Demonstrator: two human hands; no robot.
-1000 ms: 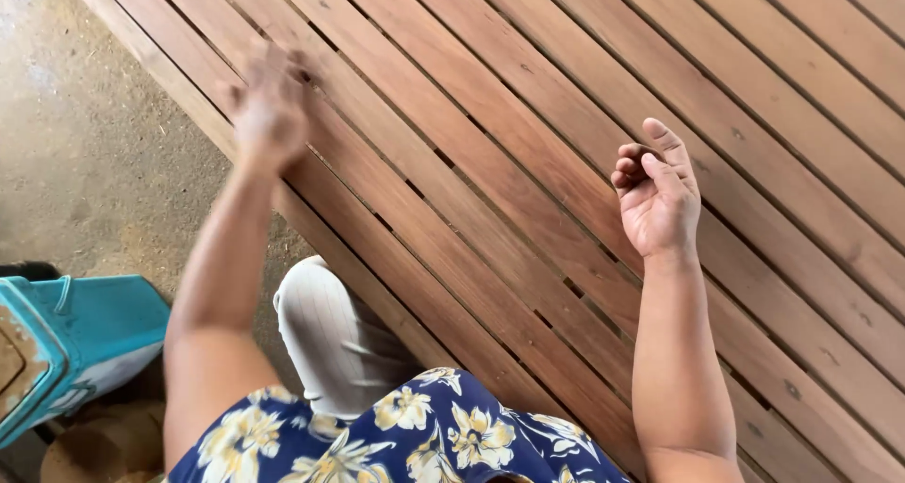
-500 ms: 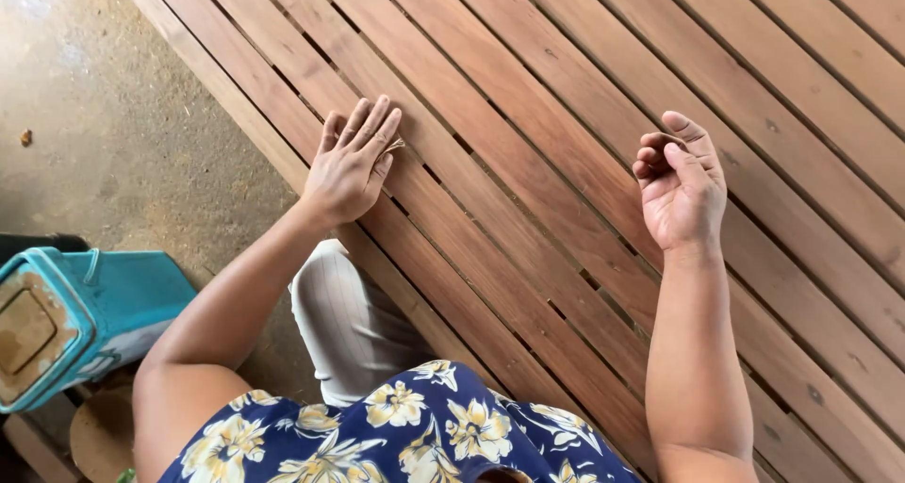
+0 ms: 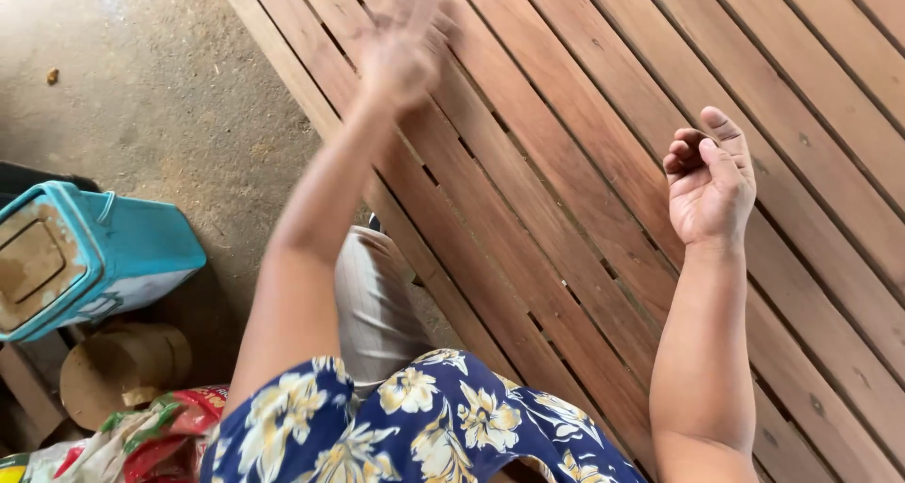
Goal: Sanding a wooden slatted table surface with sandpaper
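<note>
**Hands over the slatted table, clutter at the near left**

The slatted table (image 3: 584,163) filled the right and far part of the scene, its edge running from far left to near centre. The left hand (image 3: 403,45) hung over the table's far left edge. The right hand (image 3: 709,186) was to the right, nearer, over the slats, well apart from the left. On the floor (image 3: 141,97) left of the table stood a bin (image 3: 85,257); nearer lay a round block (image 3: 118,370) and a bag (image 3: 151,441).

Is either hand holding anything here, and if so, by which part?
Cannot be told. The left hand is motion-blurred above the slatted wooden platform; the right hand is loosely curled, palm up, with nothing visible in it.
</note>
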